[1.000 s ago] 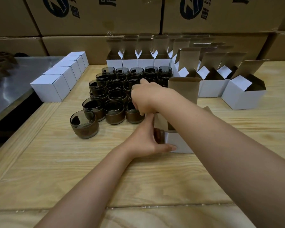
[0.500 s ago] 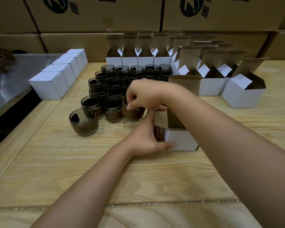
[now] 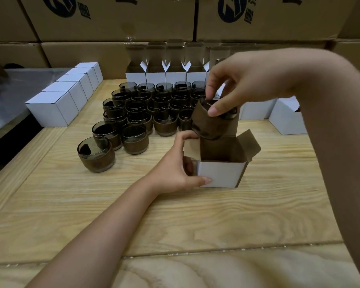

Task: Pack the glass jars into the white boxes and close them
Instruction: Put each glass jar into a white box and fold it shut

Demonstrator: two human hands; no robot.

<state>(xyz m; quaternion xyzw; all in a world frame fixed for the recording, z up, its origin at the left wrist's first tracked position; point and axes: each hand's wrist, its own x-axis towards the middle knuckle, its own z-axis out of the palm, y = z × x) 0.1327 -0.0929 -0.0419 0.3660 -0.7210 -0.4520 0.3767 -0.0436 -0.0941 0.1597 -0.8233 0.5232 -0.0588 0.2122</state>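
My right hand (image 3: 235,84) pinches a dark glass jar (image 3: 212,123) by its rim and holds it tilted in the air, just above the mouth of an open white box (image 3: 220,173). My left hand (image 3: 175,165) grips that box's left side, thumb along the front wall and fingers on the left flap. The box stands on the wooden table with its brown flaps spread. A cluster of several more dark jars (image 3: 141,113) stands to the left and behind.
Several closed white boxes (image 3: 56,107) line the table's left edge. A row of open white boxes (image 3: 164,75) stands at the back, with more at the right (image 3: 287,119). Large cardboard cartons (image 3: 112,19) form the back wall. A metal surface (image 3: 6,96) lies far left.
My right hand has lifted a jar out of the cluster and carried it right and up, over the open box. My left hand keeps its hold on the box.
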